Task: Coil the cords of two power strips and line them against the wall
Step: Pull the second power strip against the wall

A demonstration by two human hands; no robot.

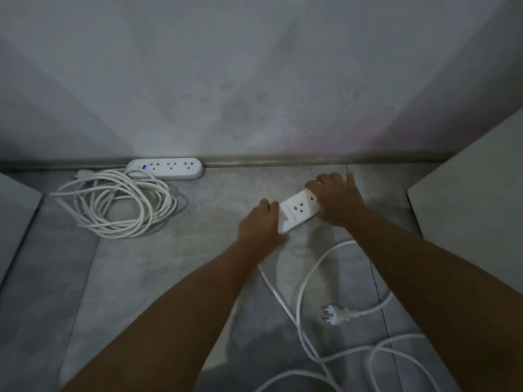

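step: second strip (297,212) lies short of the wall (254,94), skewed to it; left hand (260,219) grips its near end; right hand (336,199) clasps its far end | done: first strip (165,168) flush to the wall, coil (113,205) just before it | advice: wind the loose cord (300,306) first; then slide the strip flush, in line

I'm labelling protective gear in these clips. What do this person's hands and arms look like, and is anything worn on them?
The left hand and right hand are bare: no gloves, and no ring, watch or band that the dim picture shows. The left forearm and right forearm are uncovered as well, with no sleeve in view.
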